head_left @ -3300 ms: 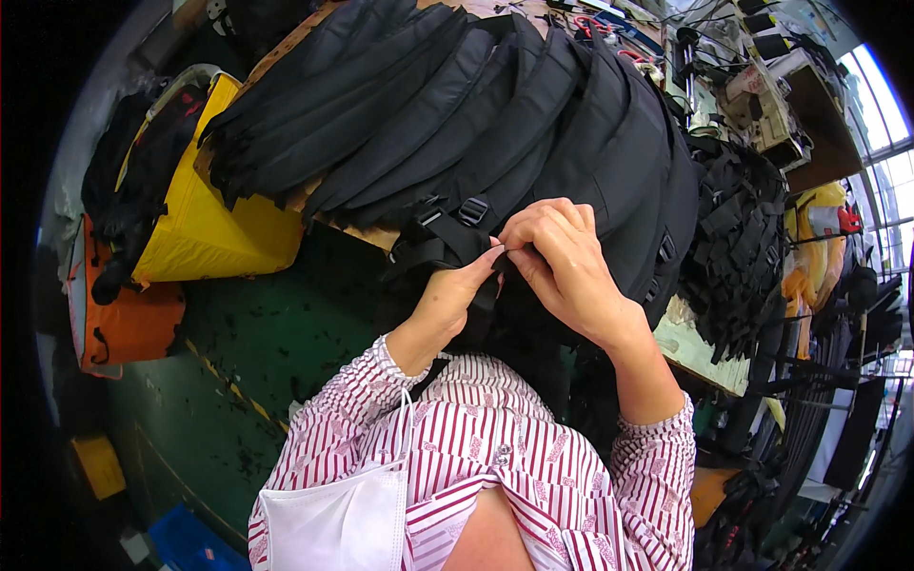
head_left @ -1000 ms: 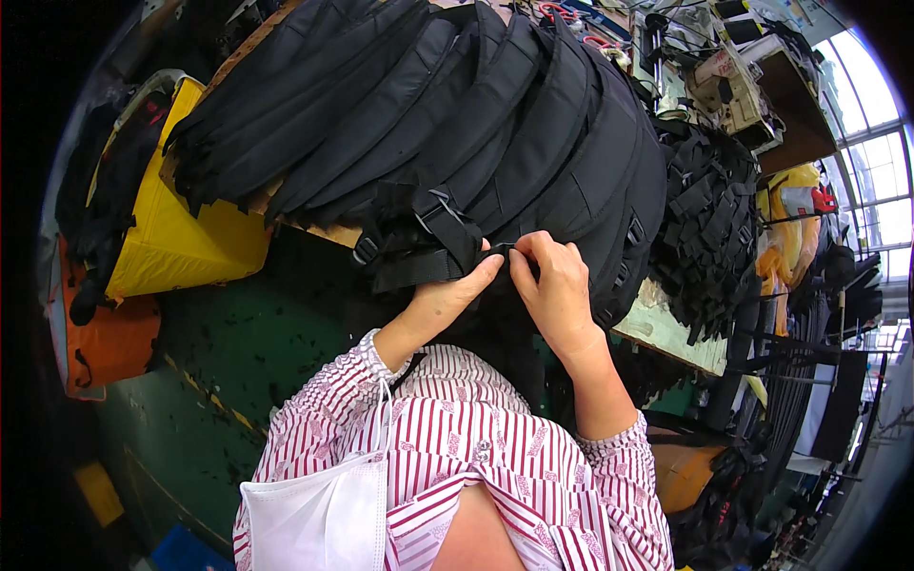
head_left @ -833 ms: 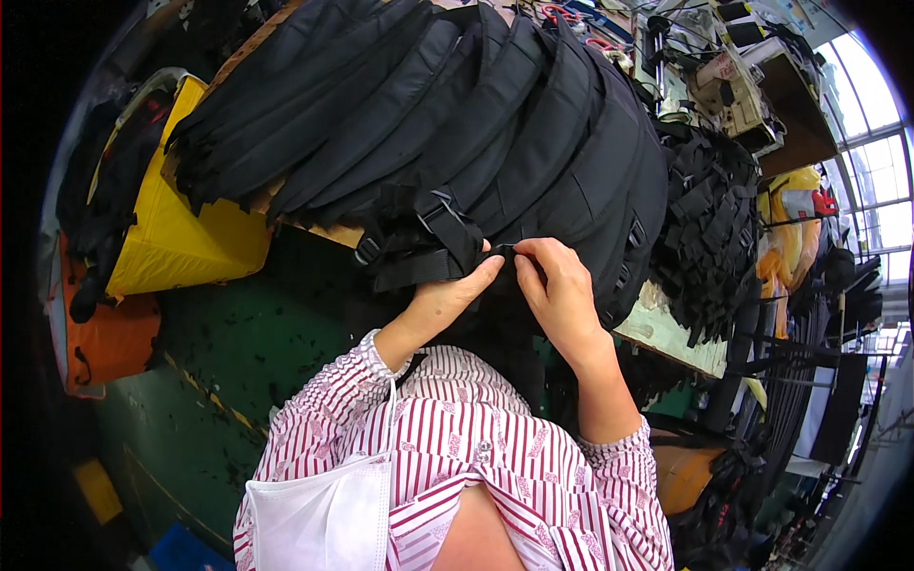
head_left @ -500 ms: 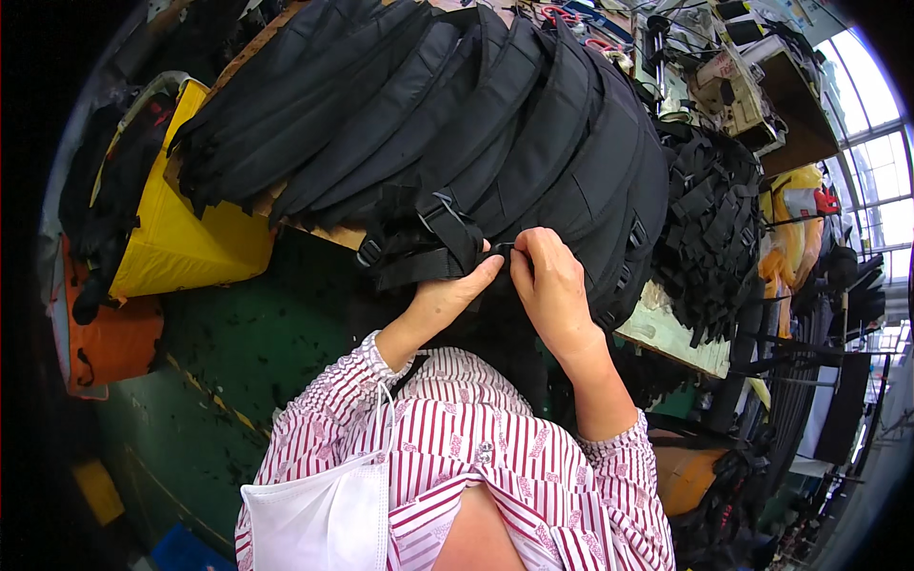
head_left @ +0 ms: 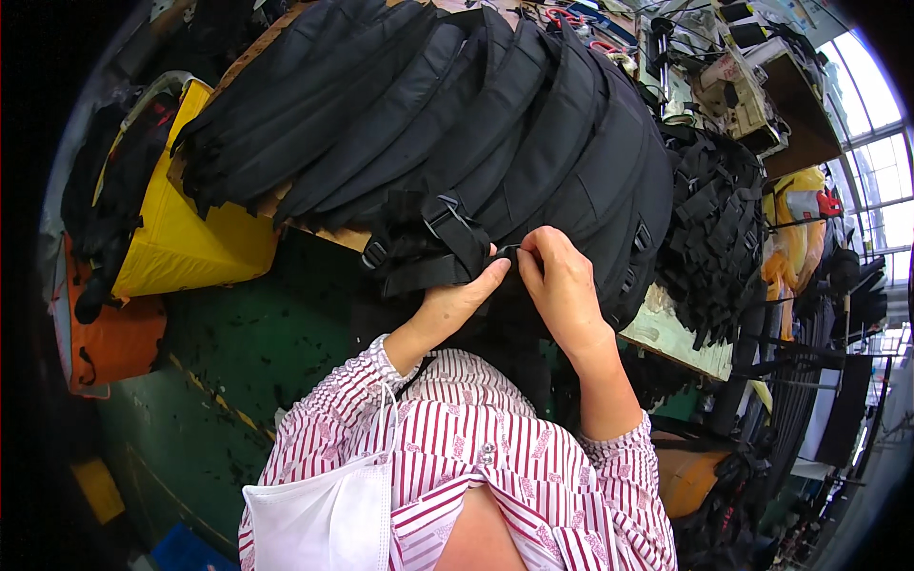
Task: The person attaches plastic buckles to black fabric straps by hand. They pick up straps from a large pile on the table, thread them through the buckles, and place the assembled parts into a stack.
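Black padded backpack shoulder straps lie overlapping in a fan on the table. At the near edge of the pile, my left hand is closed around a black webbing strap with its thumb on top. A plastic buckle sits on the webbing just above that hand, and loose webbing hangs to its left. Close by on the right, my right hand is closed in a pinch at the strap's narrow dark end, between the two thumbs. My fingertips hide most of that end.
A pile of black webbing pieces lies to the right on the pale tabletop. Red-handled scissors and a sewing machine stand at the back. A yellow bin and an orange container are at the left.
The hands hold almost the same pose at the strap end. A slightly longer dark bit shows between my fingertips; the whole view has shifted a little.
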The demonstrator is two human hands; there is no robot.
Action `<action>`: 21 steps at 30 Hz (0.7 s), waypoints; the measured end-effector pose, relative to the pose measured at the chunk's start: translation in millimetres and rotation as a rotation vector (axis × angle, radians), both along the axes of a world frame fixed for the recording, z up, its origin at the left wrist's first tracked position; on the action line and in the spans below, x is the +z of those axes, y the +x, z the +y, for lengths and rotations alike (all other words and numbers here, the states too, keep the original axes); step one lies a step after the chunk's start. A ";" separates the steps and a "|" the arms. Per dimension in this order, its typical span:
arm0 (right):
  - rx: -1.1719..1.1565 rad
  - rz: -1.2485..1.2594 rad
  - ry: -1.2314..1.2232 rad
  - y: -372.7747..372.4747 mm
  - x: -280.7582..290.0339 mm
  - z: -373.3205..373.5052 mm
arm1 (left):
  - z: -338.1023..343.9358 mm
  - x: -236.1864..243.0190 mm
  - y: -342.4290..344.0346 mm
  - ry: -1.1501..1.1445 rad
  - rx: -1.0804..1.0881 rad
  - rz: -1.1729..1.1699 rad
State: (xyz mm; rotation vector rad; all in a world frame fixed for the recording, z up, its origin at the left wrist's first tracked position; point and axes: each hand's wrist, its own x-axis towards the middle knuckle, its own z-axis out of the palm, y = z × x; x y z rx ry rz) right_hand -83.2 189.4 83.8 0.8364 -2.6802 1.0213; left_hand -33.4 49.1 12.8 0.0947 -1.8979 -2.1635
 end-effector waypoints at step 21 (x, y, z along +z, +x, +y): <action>-0.022 -0.235 -0.165 2.2 6.7 13.1 | -2.7 8.9 -2.0 0.150 -0.071 -0.135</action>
